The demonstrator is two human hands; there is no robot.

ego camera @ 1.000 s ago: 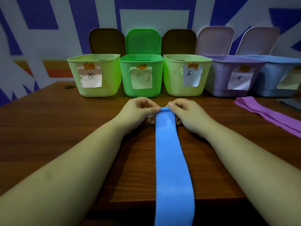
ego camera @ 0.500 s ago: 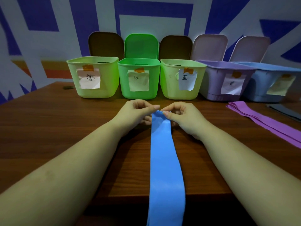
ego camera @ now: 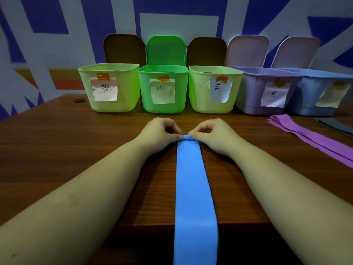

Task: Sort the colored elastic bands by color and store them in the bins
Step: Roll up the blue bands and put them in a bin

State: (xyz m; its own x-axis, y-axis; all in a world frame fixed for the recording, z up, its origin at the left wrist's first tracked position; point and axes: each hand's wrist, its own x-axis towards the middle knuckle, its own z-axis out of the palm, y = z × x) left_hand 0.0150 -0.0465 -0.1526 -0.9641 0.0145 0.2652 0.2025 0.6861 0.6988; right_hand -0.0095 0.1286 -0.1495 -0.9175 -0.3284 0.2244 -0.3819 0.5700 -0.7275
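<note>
a: left hand (ego camera: 159,133) and right hand (ego camera: 211,135) both have fingers curled, each pinching the far end of the blue band (ego camera: 193,188), which is bunched into a small roll right between the thumbs.

b: where's the rest of it lying?

a: flat down the table (ego camera: 57,150) between the forearms, over the near edge and out of sight. a purple band (ego camera: 313,138) lies to the right, just in front of the purple bin (ego camera: 267,92), with something dark grey (ego camera: 334,125) beside it.

b: the bins have notes taped on. can you read them?

a: five in a row along the wall, lids up. the green bin (ego camera: 163,104) has 绿, the lime bin (ego camera: 210,104) right of it has 蓝. the left lime bin (ego camera: 108,104) has a scrawled character i can't make out, the purple one looks like 紫 but it's faint, and the blue bin (ego camera: 313,108) has a yellowish note too angled to read.

b: are the hands near any bin?

a: just short of the gap between green and the 蓝 one, not touching either.
</note>
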